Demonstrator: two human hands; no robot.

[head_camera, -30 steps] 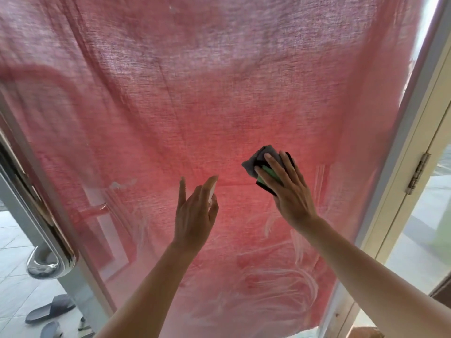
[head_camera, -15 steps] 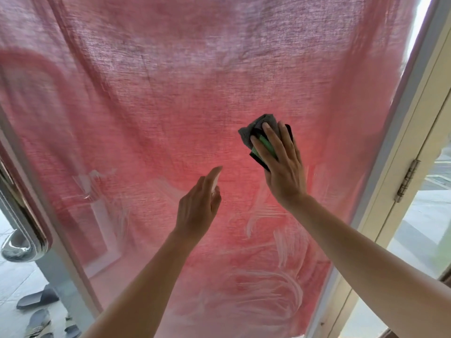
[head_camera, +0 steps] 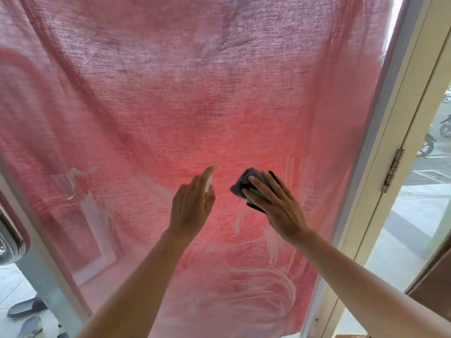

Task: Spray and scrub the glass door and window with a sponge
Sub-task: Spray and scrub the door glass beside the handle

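The glass door [head_camera: 219,98] fills the view, with a pink curtain hanging behind it and white soapy streaks across its lower half. My right hand [head_camera: 280,211] presses a green-and-black sponge wrapped with a grey cloth [head_camera: 240,185] flat against the glass, fingers straight over it. My left hand [head_camera: 190,208] is raised just left of the sponge and grips a small white spray bottle [head_camera: 209,180], index finger on top, nozzle towards the glass.
A metal door handle [head_camera: 12,240] sticks out at the left edge. Dark sandals [head_camera: 26,308] lie on the tiled floor at the bottom left. On the right are the cream door frame and its hinge [head_camera: 393,170], with parked motorbikes [head_camera: 446,125] outside.
My right hand slid the sponge up the glass and then back down, closer to my left hand. My left hand stayed raised with the spray bottle.
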